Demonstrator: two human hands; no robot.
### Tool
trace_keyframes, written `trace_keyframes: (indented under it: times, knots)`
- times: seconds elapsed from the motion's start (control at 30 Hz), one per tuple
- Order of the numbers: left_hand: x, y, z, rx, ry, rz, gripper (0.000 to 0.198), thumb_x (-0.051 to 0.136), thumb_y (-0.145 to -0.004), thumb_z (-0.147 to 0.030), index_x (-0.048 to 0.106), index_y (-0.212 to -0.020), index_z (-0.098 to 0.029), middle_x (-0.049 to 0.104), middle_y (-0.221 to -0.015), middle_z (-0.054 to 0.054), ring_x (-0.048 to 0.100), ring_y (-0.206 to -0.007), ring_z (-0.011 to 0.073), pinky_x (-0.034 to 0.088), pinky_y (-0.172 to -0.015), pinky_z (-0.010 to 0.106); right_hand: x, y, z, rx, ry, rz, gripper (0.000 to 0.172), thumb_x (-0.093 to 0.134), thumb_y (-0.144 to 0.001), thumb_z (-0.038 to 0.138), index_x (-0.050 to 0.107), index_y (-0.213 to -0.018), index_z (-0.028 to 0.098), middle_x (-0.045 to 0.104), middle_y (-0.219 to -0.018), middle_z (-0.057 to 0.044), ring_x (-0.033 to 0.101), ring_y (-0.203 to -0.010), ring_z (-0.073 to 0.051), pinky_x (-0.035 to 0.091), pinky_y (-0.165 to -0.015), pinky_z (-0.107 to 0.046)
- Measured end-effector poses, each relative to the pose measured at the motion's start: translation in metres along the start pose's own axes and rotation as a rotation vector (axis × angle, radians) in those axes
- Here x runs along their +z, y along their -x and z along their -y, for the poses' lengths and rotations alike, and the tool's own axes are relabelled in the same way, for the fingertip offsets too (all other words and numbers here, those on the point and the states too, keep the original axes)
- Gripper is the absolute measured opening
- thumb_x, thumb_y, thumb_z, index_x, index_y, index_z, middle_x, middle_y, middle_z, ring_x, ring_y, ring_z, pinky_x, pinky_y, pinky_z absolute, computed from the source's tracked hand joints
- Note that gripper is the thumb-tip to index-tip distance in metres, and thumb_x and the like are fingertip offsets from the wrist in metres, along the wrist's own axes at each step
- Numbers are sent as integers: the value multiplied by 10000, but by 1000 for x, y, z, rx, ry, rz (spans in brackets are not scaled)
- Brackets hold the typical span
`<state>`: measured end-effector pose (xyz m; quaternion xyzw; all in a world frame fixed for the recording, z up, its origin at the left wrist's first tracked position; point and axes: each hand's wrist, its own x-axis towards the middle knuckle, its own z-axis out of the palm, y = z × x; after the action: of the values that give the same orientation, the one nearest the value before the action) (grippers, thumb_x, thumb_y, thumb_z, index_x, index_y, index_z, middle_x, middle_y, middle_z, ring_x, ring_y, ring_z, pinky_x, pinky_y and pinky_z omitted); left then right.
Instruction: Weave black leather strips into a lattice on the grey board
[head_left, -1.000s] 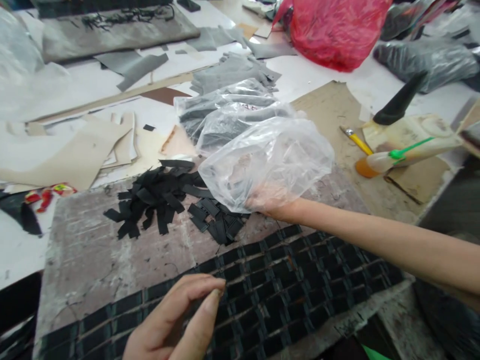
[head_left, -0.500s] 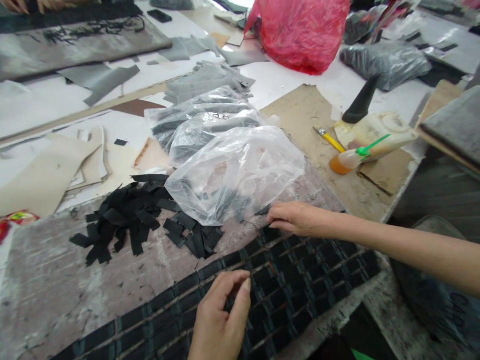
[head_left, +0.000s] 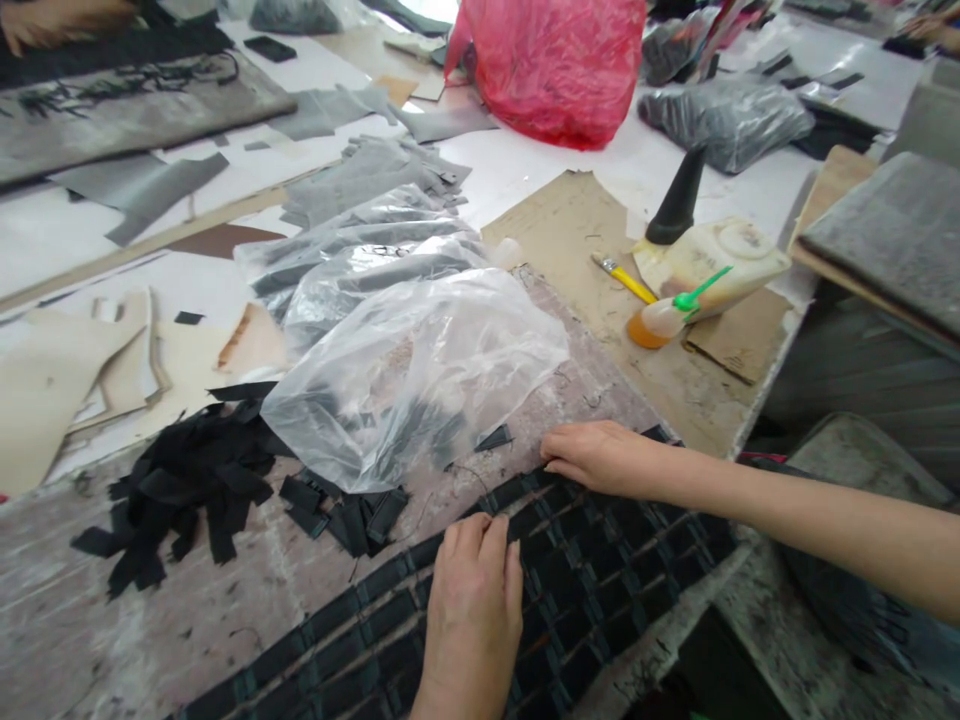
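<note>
Rows of black strips (head_left: 592,575) along the near edge of the board (head_left: 60,620).
The left hand (head_left: 474,600) is over them, fingers curled down; the right hand (head_left: 589,455), fingertips bunched, is at their far side near the board's right edge. Whether either grasps a strip cannot be told. Towards the far edge lies a clear plastic bag (head_left: 442,360).

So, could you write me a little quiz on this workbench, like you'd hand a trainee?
1. Which is nearer the small bottle: the left hand or the right hand?
2. True or false: the red bag lies farther from both hands than the clear plastic bag does.
3. Fill in: the rows of pieces beneath the left hand are mostly ____ in colour.

Key: 1. the right hand; 2. true; 3. black.
</note>
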<state>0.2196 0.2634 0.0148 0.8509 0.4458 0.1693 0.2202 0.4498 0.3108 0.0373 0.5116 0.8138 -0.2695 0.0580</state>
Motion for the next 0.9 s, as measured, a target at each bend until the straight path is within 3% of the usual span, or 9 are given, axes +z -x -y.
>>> trace_keyframes:
  times: [0.13,0.27,0.37,0.47,0.6,0.73,0.9]
  knots:
    - [1,-11,3,32,-38,-59,218,503,-838,-147,542,-1053,-137,584,-936,95,559,-857,220,540,-733,382,-7,-4,9,-48,286,-91,97,576,-842,234,598,-838,140,584,-832,-87,538,-789,-216,435,-652,-300]
    - [1,-22,2,71,-77,-37,232,484,-846,-138,536,-1071,-133,579,-954,98,546,-853,220,533,-729,381,0,-29,9,-105,251,-254,150,585,-841,229,582,-950,126,566,-939,-99,519,-871,-221,446,-708,-309]
    - [7,-27,-6,110,-86,46,256,483,-833,-103,531,-1084,-125,575,-992,104,537,-886,226,523,-753,376,6,-50,7,-168,253,-260,132,573,-841,194,574,-947,116,559,-958,-107,512,-900,-225,445,-733,-324]
    - [19,-30,-17,127,-85,32,259,492,-820,-85,532,-1076,-111,573,-983,112,536,-877,231,520,-742,381,4,-55,3,-190,245,-227,162,599,-804,196,562,-925,96,549,-943,-117,512,-889,-228,449,-716,-324]
    - [30,-37,-26,61,-74,-48,243,523,-809,-92,540,-1051,-107,569,-963,112,528,-861,234,511,-736,402,-10,-23,-17,-157,168,-202,208,630,-759,206,538,-920,113,532,-934,-99,511,-859,-215,453,-684,-302]
    - [29,-48,-29,36,-127,-6,232,555,-791,-103,557,-1023,-114,571,-937,103,521,-853,240,510,-720,410,-16,19,-44,-122,101,-148,202,607,-763,166,516,-942,147,515,-956,-76,506,-870,-198,445,-704,-289]
    - [28,-56,-26,56,-155,26,163,562,-779,-98,582,-938,-133,569,-909,94,523,-836,240,513,-705,405,-8,33,-53,-152,120,-66,191,605,-760,149,517,-929,154,512,-948,-67,496,-862,-194,433,-703,-291]
